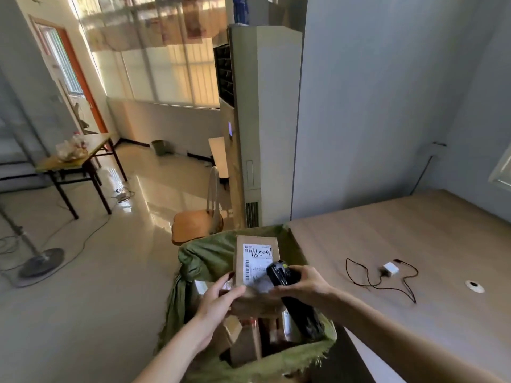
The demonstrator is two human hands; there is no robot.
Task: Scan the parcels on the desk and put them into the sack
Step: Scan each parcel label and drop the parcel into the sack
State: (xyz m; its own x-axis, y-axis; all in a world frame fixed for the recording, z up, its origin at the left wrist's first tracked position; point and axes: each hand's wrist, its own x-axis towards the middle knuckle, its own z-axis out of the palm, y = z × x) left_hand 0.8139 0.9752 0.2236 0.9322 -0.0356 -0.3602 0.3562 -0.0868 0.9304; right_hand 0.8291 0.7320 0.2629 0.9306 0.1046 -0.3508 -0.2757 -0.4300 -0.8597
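Left hand: your left hand (pixel 221 295) grips the near left edge of the cardboard parcel (pixel 255 261), fingers curled round the edge
Right hand: your right hand (pixel 300 283) is wrapped round the black handheld scanner (pixel 284 277), its head lying over the near right corner of the parcel's label
Parcel: a flat brown box with a white shipping label (pixel 255 262) facing you, handwritten digits across the top; you hold it above the open mouth of the sack
Sack: the green woven sack (pixel 210 258) stands against the left edge of the desk, mouth open, with other cardboard boxes (pixel 243 346) inside
Desk: the pale wooden desk (pixel 414 230) on your right carries a white charger plug (pixel 390 268) with a thin black cable (pixel 367 283)
Beyond: a wooden chair (pixel 193 225) stands just behind the sack
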